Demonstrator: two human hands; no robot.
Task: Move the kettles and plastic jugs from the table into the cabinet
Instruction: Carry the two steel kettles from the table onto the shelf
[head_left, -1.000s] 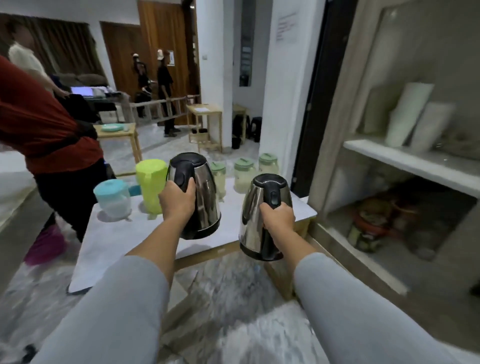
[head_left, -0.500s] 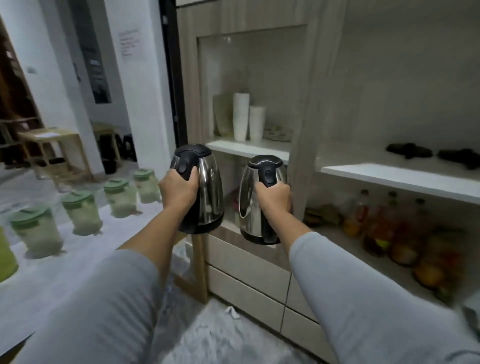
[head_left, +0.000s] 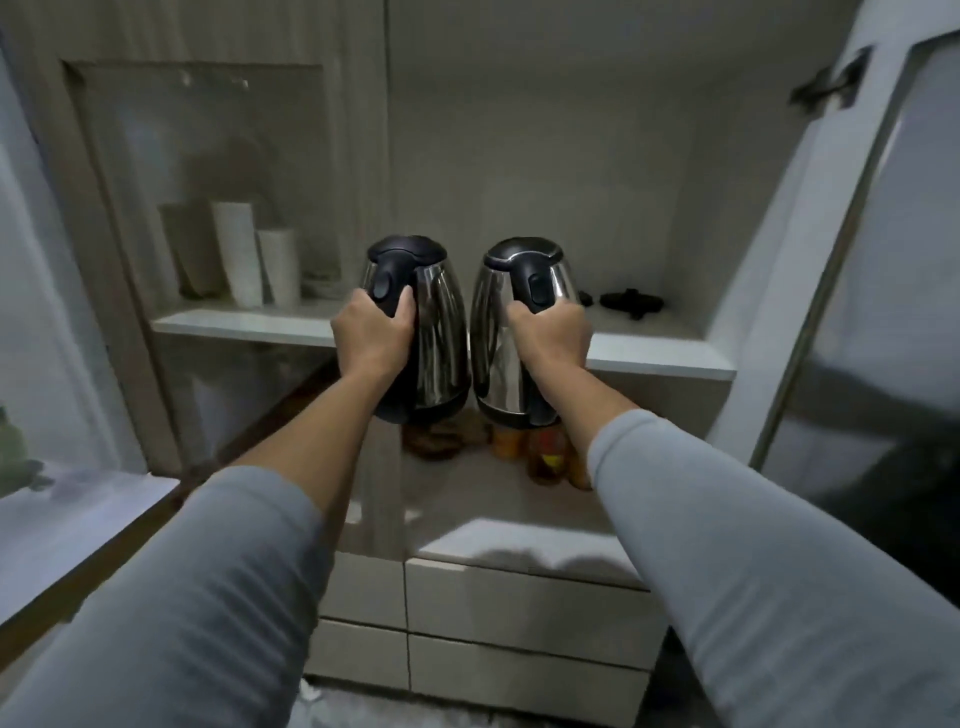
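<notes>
Two steel kettles with black lids and handles hang side by side in front of the open cabinet. My left hand (head_left: 371, 335) grips the handle of the left kettle (head_left: 439, 332). My right hand (head_left: 553, 338) grips the handle of the right kettle (head_left: 496, 343). Both kettles are in the air, level with the front edge of the white cabinet shelf (head_left: 660, 358), upright and almost touching each other. The table (head_left: 78, 514) shows only as a corner at the lower left.
On the shelf's right side lie two black kettle bases (head_left: 631, 301). White rolls (head_left: 236, 252) stand behind glass on the left. Bottles and jars (head_left: 543, 457) sit on the lower ledge under the kettles. An open cabinet door (head_left: 857, 291) stands at the right, drawers (head_left: 519, 608) below.
I have turned from the table to face the cabinet. Both kettles have moved closer to the shelf and closer together, still in my hands.
</notes>
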